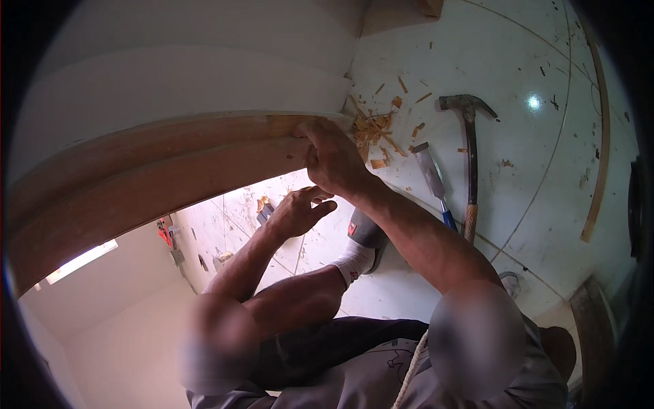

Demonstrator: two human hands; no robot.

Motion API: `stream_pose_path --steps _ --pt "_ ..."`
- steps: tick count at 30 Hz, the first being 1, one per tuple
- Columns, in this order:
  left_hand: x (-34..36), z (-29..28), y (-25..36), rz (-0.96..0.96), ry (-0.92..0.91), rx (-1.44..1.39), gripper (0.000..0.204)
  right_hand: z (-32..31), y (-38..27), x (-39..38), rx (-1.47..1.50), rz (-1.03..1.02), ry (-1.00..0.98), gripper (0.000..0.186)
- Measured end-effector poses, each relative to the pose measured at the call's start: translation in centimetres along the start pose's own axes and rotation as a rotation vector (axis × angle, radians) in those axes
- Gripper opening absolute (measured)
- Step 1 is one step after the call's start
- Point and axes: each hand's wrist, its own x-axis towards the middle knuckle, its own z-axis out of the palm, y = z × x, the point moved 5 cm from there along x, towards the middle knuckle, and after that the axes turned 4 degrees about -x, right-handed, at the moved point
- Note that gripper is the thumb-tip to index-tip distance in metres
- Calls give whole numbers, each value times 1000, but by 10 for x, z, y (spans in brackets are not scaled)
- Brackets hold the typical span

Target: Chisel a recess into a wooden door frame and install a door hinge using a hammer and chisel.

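A long brown wooden door frame (170, 160) runs along the white wall from the left to the middle. My right hand (334, 160) grips this frame near its far end, with bent fingers against the wood and the thumb lower down. Just below and to the left, my left hand (296, 213) is held apart from the wood. Its fingers are partly curled, the thumb stands out, and I see nothing in it. Wood shavings (371, 131) lie heaped on the floor beyond my right hand.
On the tiled floor to the right lie a blue-handled chisel (430, 172) and a claw hammer (470, 150). A thin wooden strip (601, 157) lies farther right. My shod foot (368, 235) is under my forearms. A red and black tool (165, 233) is at the left.
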Motion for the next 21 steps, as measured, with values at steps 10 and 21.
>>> stream_pose_path --steps 10,21 --pt "2 16 -5 117 39 1 33 -8 2 12 -224 144 -210 23" --pt "-135 -12 -150 -252 525 -226 38 -3 97 -116 -553 118 -265 31"
